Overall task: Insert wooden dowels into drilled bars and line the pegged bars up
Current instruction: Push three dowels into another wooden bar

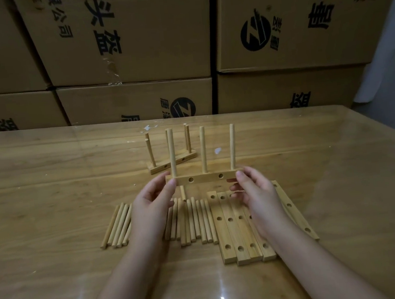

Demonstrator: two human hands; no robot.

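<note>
So the grip: the left hand [148, 203] pinches one end of a pale rectangular wooden bar [205, 177] between thumb and fingers, and the right hand [257, 191] pinches the other end the same way. The bar looks held level, a bit off the glossy wooden table [49, 189]. Three round light-wood dowels [203, 148] stand upright in its top, and two holes on the side facing the camera are empty.

Behind that bar and a little to its left, another pegged bar [173, 162] stands on the table with its own upright dowels. Nearer the person than the held bar lies a row of loose wooden dowels [194, 220], and just right of them a batch of flat drilled bars [234, 228] with nothing in them. Printed brown cardboard boxes [132, 46] are stacked well behind it all.

My read: the pegging on this one is done, so it's the lining-up step. Next move calls for setting it down flat near the standing bar, parallel, without tipping the dowels.
</note>
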